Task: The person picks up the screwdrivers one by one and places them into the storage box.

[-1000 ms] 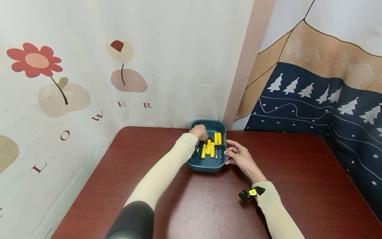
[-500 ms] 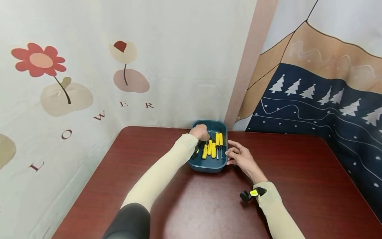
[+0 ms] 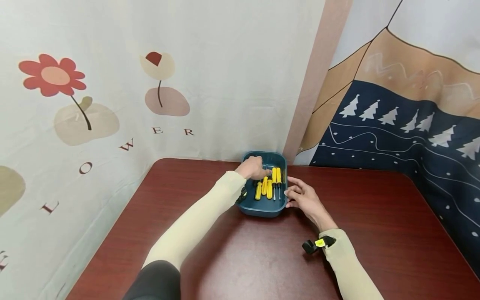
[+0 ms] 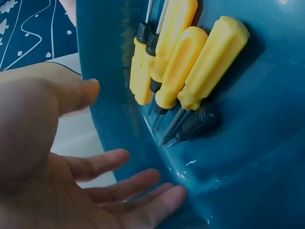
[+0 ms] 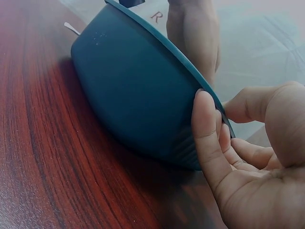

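Note:
A deep teal plastic bin [image 3: 262,211] stands at the table's far edge in the head view. Several screwdrivers with yellow handles [image 3: 269,190] lie side by side inside it. The left wrist view shows a short dark handle [image 4: 202,121] beside them on the bin's floor. My left hand [image 3: 252,168] hovers over the bin's left part; its fingers are spread and hold nothing, apart from the screwdrivers. At the bin's right side, my right hand [image 3: 305,200] pinches the rim between thumb and fingers, as the right wrist view shows.
The dark red wooden table [image 3: 240,258] stretches in front and to both sides of the bin. Right behind it hangs a pale printed curtain [image 3: 225,104]. In the right wrist view, a thin silver tip [image 5: 71,27] shows beyond the bin's corner.
My left hand has lifted slightly inside the bin, and its fingers now reach out to the right instead of pointing down. My right hand keeps its place on the rim.

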